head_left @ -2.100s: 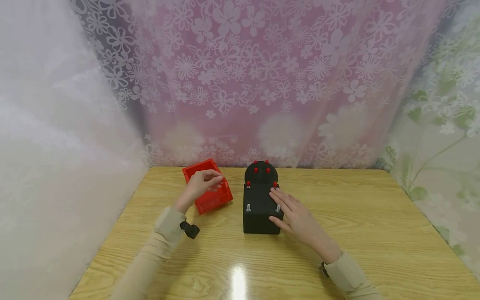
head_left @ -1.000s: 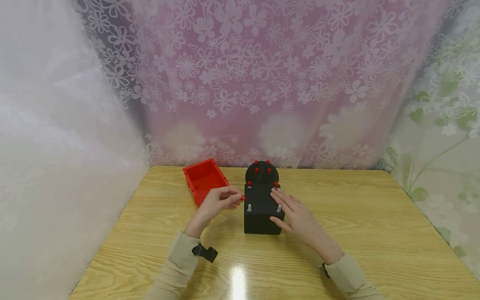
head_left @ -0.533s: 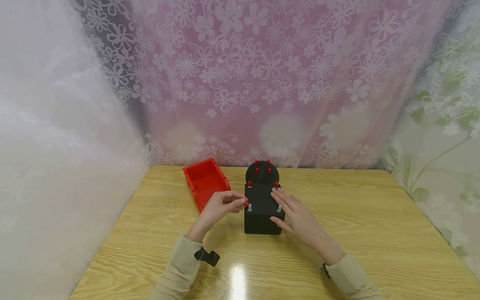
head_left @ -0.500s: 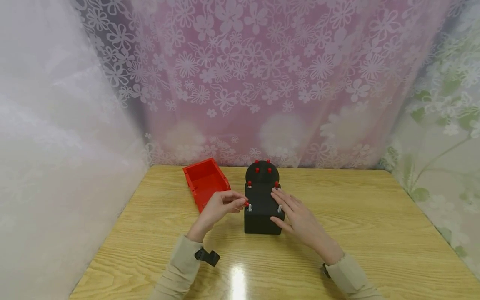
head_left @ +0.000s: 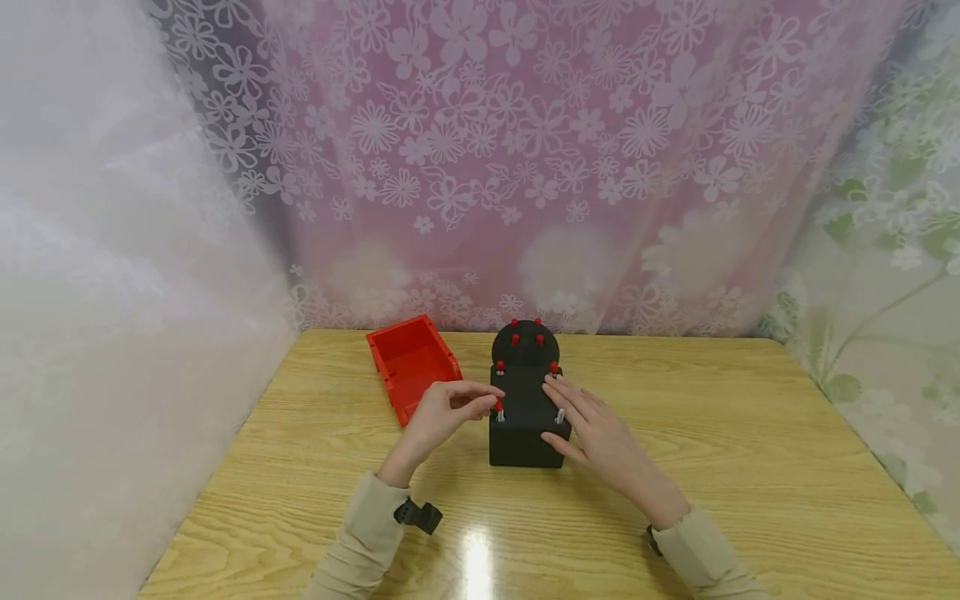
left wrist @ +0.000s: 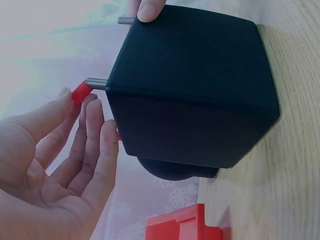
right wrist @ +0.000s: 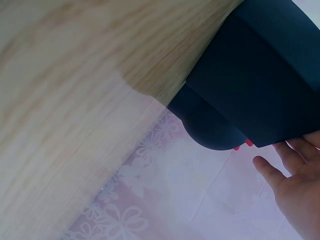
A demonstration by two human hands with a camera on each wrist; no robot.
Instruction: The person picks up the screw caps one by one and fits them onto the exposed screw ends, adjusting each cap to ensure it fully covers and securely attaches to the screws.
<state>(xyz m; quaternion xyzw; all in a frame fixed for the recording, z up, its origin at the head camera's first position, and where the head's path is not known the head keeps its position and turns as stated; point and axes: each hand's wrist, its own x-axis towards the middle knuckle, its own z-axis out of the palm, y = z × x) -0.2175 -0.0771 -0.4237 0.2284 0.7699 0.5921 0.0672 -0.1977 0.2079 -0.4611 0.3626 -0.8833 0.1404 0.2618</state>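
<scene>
My left hand (head_left: 446,410) pinches a small red cap (left wrist: 81,92) between thumb and finger. The cap is tilted, with one end right at the tip of the front-left threaded metal stud (left wrist: 96,83) on a black block (head_left: 527,446). My right hand (head_left: 603,437) rests on the block's right side with its fingers extended over the top, near the bare front-right stud (head_left: 559,415). Red caps cover the block's rear studs, such as the rear-left cap (head_left: 500,366). Several more stand on the rounded black part (head_left: 527,353) behind.
A red open bin (head_left: 408,371) lies on the wooden table (head_left: 720,417) to the left of the block, behind my left hand. A floral curtain (head_left: 465,167) hangs at the table's back edge, and pale sheets close off both sides.
My left hand has moved right from over the red bin to the front-left stud, carrying the red cap, which now tilts at the stud's tip. The right hand stays on the block.
</scene>
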